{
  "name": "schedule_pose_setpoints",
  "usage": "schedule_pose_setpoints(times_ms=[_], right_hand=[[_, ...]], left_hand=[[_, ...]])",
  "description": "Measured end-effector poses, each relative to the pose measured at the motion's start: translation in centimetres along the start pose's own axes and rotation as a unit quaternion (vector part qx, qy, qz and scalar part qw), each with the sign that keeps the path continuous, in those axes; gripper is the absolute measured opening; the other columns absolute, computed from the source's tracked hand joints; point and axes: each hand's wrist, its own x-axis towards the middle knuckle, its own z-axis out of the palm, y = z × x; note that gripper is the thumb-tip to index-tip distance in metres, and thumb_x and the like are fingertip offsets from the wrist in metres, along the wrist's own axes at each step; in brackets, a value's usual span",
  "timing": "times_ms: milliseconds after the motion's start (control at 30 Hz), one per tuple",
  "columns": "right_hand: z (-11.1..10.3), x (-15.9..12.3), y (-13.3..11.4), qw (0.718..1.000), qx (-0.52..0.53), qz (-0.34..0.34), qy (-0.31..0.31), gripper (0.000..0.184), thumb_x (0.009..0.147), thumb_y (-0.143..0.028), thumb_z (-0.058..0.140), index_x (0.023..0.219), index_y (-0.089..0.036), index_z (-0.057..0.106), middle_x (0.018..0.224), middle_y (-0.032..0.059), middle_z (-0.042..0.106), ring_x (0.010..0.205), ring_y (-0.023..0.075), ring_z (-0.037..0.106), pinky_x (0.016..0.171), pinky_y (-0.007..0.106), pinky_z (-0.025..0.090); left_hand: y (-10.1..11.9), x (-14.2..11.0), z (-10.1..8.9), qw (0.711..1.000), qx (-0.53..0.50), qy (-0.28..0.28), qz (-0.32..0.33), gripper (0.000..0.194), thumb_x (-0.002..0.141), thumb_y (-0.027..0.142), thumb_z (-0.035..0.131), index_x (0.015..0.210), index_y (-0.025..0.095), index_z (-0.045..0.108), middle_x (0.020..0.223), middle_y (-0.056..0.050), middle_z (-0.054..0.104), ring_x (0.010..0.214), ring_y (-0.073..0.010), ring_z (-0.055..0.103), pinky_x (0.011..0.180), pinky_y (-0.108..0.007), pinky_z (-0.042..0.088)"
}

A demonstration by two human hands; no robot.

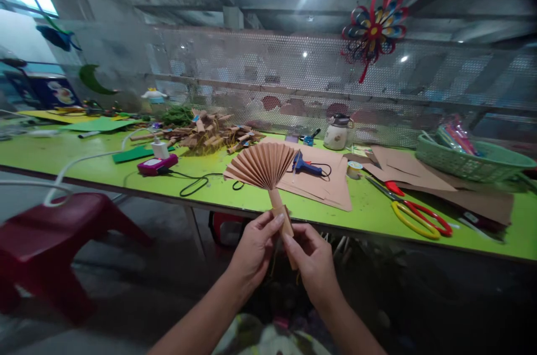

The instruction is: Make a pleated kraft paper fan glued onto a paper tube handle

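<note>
A pleated brown paper fan (268,167) is spread out in front of me, just over the table's front edge. Its flat handle runs down between my two hands. My left hand (258,246) grips the handle from the left, thumb on its front. Lower down, my right hand (312,260) pinches the handle from the right, with the thumb across it. Beyond the fan, a blue glue gun (308,166) lies on brown paper sheets (335,190). Part of the sheets is hidden behind the fan.
The green table (226,195) holds scissors (413,212), a green basket (474,162), a jug (337,134), a purple power block (157,165) with cables, and a heap of brown paper rolls (205,134). A red stool (33,226) stands left. Perforated mesh (251,70) rises behind.
</note>
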Motion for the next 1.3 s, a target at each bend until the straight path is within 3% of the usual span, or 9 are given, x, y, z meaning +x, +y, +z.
schedule_pose_setpoints(times_ms=[533, 800, 1033, 1133, 1300], right_hand=[[0.2, 0.2, 0.5, 0.993, 0.092, 0.057, 0.043, 0.023, 0.073, -0.037, 0.070, 0.076, -0.015, 0.062, 0.066, -0.0005, 0.062, 0.058, 0.0089, 0.054, 0.054, 0.019, 0.044], [-0.2, 0.0, 0.3, 0.976, 0.174, 0.128, 0.006, 0.028, 0.068, -0.038, 0.075, 0.071, -0.014, 0.059, 0.062, -0.0010, 0.062, 0.052, 0.0086, 0.055, 0.052, 0.020, 0.045], [-0.1, 0.2, 0.7, 0.973, 0.185, 0.134, 0.004, 0.027, 0.071, -0.039, 0.072, 0.072, -0.014, 0.062, 0.065, -0.0002, 0.061, 0.056, 0.0092, 0.053, 0.055, 0.020, 0.044], [-0.4, 0.0, 1.6, 0.972, 0.196, 0.131, -0.012, 0.028, 0.079, -0.043, 0.063, 0.078, -0.015, 0.064, 0.069, 0.0011, 0.061, 0.060, 0.0108, 0.053, 0.060, 0.022, 0.044], [-1.4, -2.2, 3.5, 0.989, 0.046, 0.071, 0.121, 0.031, 0.082, -0.043, 0.057, 0.072, -0.015, 0.065, 0.065, 0.0010, 0.057, 0.062, 0.0122, 0.048, 0.058, 0.023, 0.039]], left_hand=[[-0.3, -0.8, 0.0, 0.999, 0.017, -0.028, -0.014, 0.028, 0.079, 0.023, 0.065, 0.105, 0.012, 0.066, 0.088, -0.009, 0.068, 0.078, -0.0155, 0.062, 0.073, -0.025, 0.049], [-0.3, -0.8, -1.3, 0.997, 0.045, -0.049, -0.030, 0.024, 0.077, 0.020, 0.067, 0.100, 0.012, 0.069, 0.088, -0.008, 0.069, 0.077, -0.0147, 0.062, 0.077, -0.025, 0.047], [-0.2, -0.5, -0.8, 0.998, 0.057, -0.008, -0.037, 0.022, 0.073, 0.024, 0.071, 0.091, 0.012, 0.070, 0.080, -0.007, 0.069, 0.067, -0.0128, 0.060, 0.059, -0.020, 0.046], [0.1, -0.4, -0.5, 0.998, 0.040, 0.017, -0.038, 0.021, 0.072, 0.026, 0.071, 0.088, 0.011, 0.070, 0.080, -0.006, 0.068, 0.067, -0.0126, 0.060, 0.062, -0.022, 0.047], [0.7, 0.2, -0.6, 0.997, -0.002, 0.079, 0.007, 0.024, 0.067, 0.022, 0.076, 0.088, 0.011, 0.071, 0.085, -0.005, 0.068, 0.080, -0.0123, 0.060, 0.077, -0.021, 0.047]])
